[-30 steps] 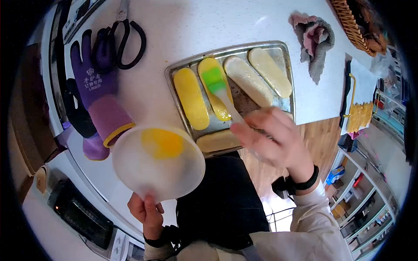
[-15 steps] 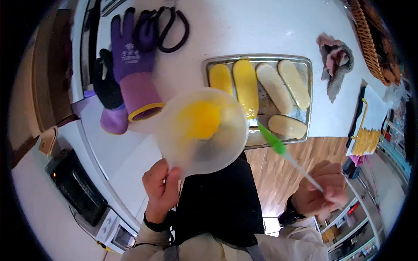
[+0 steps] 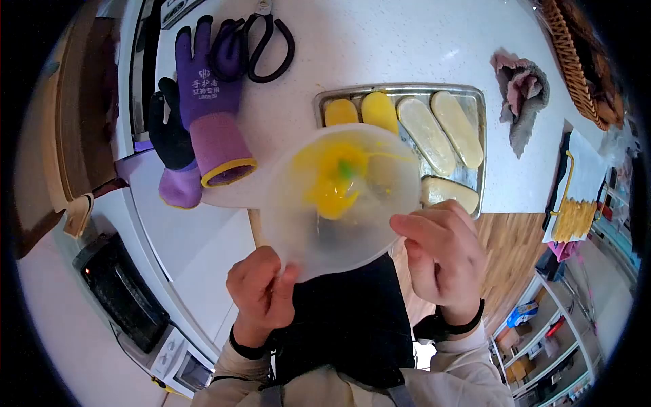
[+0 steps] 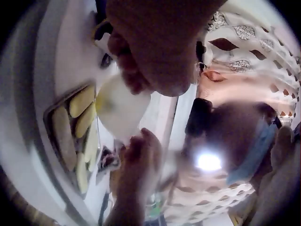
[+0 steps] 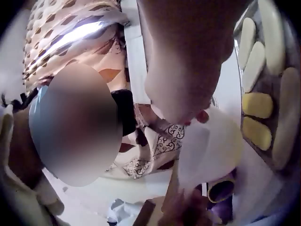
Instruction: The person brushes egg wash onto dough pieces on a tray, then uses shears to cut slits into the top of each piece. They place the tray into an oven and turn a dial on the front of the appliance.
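My left hand (image 3: 261,295) pinches the near-left rim of a translucent white bowl (image 3: 291,227), held up over the tray's near-left part. Yellow egg-like liquid (image 3: 332,200) lies in it. My right hand (image 3: 447,258) is at the bowl's right rim, its fingers curled round the pastry brush, whose handle is mostly hidden. The green brush head (image 3: 347,168) shows blurred in the yellow liquid. Behind the bowl, a metal baking tray (image 3: 420,87) bears several long oval dough pieces. Two at the left, such as this dough piece (image 3: 380,112), are coated yellow; a pale dough piece (image 3: 427,136) lies beside them.
Purple work gloves (image 3: 220,139) and black-handled scissors (image 3: 271,51) lie on the white table at left. A crumpled grey-pink cloth (image 3: 522,98) lies right of the tray, with a wicker basket (image 3: 569,61) beyond. Below the table's right side is wooden floor (image 3: 508,258).
The brush has left the second yellow dough piece, swung right and down, then come to the bowl. The bowl now overlaps the tray's left part. The head view has shifted.
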`<state>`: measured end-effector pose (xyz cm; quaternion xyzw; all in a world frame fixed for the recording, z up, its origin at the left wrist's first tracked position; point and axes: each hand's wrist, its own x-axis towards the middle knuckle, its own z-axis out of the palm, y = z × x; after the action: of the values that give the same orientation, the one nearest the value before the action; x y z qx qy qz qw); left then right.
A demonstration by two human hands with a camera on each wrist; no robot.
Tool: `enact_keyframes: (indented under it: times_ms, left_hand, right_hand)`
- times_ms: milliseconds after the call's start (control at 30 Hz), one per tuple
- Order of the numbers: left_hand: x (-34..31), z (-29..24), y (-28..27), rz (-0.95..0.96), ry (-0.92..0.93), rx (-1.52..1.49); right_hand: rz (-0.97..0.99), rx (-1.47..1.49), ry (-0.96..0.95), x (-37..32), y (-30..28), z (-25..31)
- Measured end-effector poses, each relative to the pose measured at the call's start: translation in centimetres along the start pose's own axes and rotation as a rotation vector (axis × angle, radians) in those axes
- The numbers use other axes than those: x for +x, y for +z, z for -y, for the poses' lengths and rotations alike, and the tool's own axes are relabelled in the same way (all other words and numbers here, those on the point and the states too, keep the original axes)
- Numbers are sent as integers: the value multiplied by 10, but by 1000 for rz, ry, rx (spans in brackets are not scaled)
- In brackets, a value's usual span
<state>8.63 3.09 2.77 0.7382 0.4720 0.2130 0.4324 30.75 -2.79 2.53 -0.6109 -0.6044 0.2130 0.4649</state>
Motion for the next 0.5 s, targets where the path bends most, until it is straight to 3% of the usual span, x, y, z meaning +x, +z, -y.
enact_keyframes:
  times_ms: [67,233,267,300,367,500]
  left_hand:
    - [-2,1,0,17,-28,-7]
    - [-5,5,1,45,-48,-23]
    - [-6,7,1,39,-92,-13]
    - [-9,8,1,37,-137,-7]
    - [-10,9,2,32,-185,-47]
    - [-16,17,3,-35,-252,-102]
  right_hand:
    - [14,96,58,-6,0,-3]
    - [-227,349,242,-25,-3,-4]
    - [-435,491,291,-28,7,-4]
    - [-439,476,294,-28,8,-3]
    - [-792,746,452,-31,4,-3]
    - [-933,543,517,-38,-18,-26]
